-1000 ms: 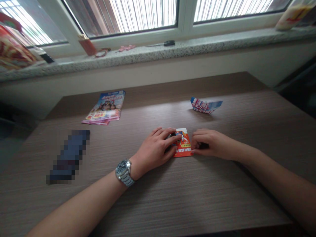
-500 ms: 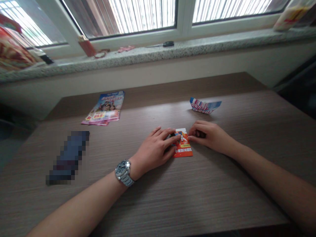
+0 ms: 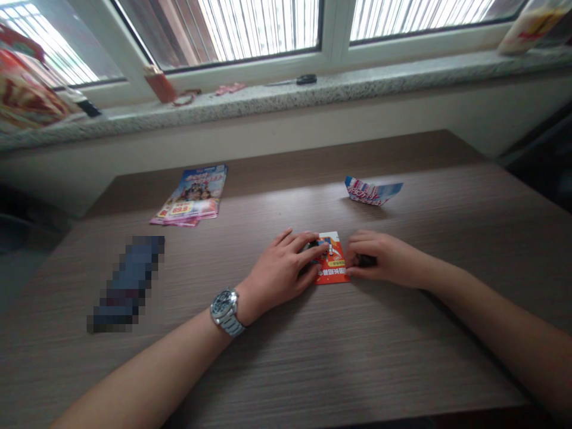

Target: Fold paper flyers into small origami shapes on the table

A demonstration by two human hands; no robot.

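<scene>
A folded orange leaflet with white lettering lies on the wooden table in front of me. My left hand rests flat over its left part, fingers stretched out and pressing on it, so that side is hidden. At the leaflet's right edge is my right hand, its fingers curled and slightly blurred, the thumb at the lower right corner. Farther back on the right stands a folded paper boat, blue and white with red print.
A stack of colourful flyers lies at the back left of the table. Nearer, on the left, is a pixelated dark flat object. Beyond the table, the stone windowsill holds a red bottle and scissors-like black handles.
My right hand has slid down along the leaflet's right edge toward me, from the upper part to the lower corner. My left hand stays in place on the leaflet.
</scene>
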